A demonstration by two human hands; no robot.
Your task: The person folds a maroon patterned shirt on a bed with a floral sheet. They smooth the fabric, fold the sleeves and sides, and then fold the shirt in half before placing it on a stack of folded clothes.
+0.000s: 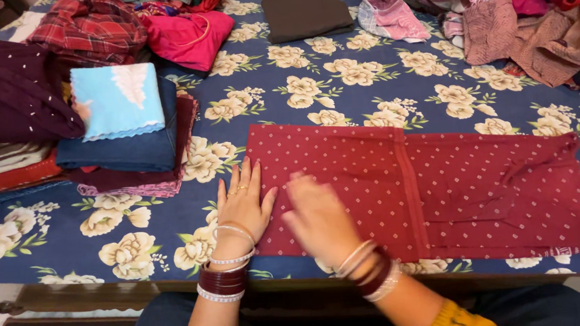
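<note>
A dark red garment with small white dots lies spread flat on the bed, folded lengthwise. My left hand rests flat on its left end, fingers apart, palm down. My right hand, blurred, lies palm down on the cloth just to the right of the left hand. Both wrists wear red and silver bangles. Neither hand grips anything.
The navy floral bedsheet covers the bed. Folded stacks stand at left: a light blue cloth on dark blue and maroon pieces. A pink garment, a folded brown cloth and a heap of unfolded clothes lie behind.
</note>
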